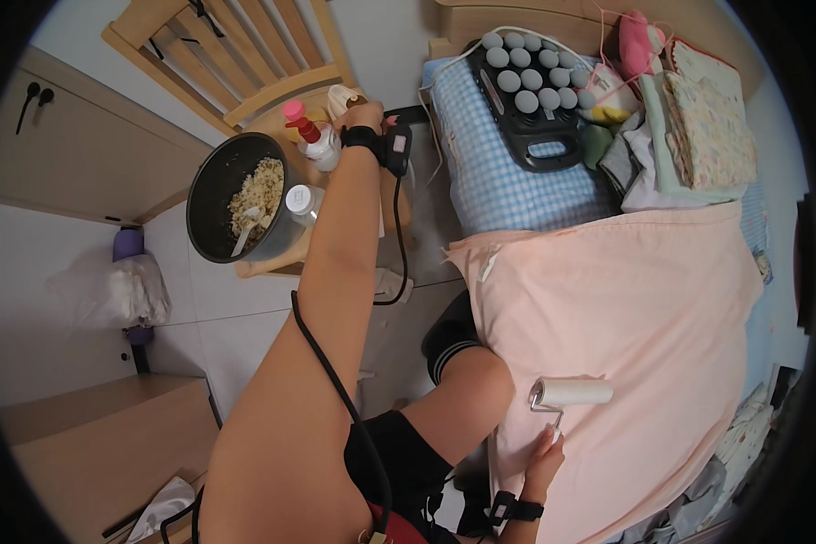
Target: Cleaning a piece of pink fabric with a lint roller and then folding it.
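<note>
My right hand (544, 464) grips the handle of a lint roller (575, 391). The roller's white cylinder lies against a pink sheet (619, 292) spread over the bed. At the end of my outstretched left arm, my left hand (364, 115) is at the far side of a wooden chair seat (272, 266). Its fingers are bent beside something brown and a whitish crumpled item (341, 99); whether it grips either is unclear. Just left of that wrist is a clear pump bottle (322, 146) with a red pump.
The chair also bears a tilted dark pot (207, 197) of crumbly food with a white spoon, and a white-capped jar (301, 200). A black massager (540, 149) with grey knobs and folded cloths (707, 129) rest on the bed. A black cable (333, 370) crosses my left arm.
</note>
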Tool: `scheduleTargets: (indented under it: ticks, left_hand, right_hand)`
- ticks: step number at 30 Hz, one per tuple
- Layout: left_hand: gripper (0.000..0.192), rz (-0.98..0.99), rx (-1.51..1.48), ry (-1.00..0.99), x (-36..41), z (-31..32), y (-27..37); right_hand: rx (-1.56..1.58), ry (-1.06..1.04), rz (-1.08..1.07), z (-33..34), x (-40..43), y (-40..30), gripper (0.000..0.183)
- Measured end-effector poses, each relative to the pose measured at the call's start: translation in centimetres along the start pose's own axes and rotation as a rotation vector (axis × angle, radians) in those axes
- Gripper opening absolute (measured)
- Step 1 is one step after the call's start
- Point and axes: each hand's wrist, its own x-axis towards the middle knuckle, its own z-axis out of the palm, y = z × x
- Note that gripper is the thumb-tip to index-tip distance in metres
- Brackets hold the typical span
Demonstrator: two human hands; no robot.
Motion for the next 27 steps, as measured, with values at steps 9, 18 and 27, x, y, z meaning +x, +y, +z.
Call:
scheduleTargets:
  ticks: [9,18,27]
  left_hand:
    - [0.033,0.421,0.926,0.714,3.7,-3.2,1.6]
    - [0.028,0.542,1.121,0.489,3.4,-3.8,2.1]
    - [0.038,0.461,1.109,0.902,6.6,-5.2,2.9]
  right_hand:
    - [0.081,-0.054,0.028,0.5,0.1,-1.8,0.037]
    - [-0.034,-0.063,0.117,-0.3,0.3,-1.5,0.039]
    - [-0.024,-0.044,0.059,0.6,0.3,-1.1,0.039]
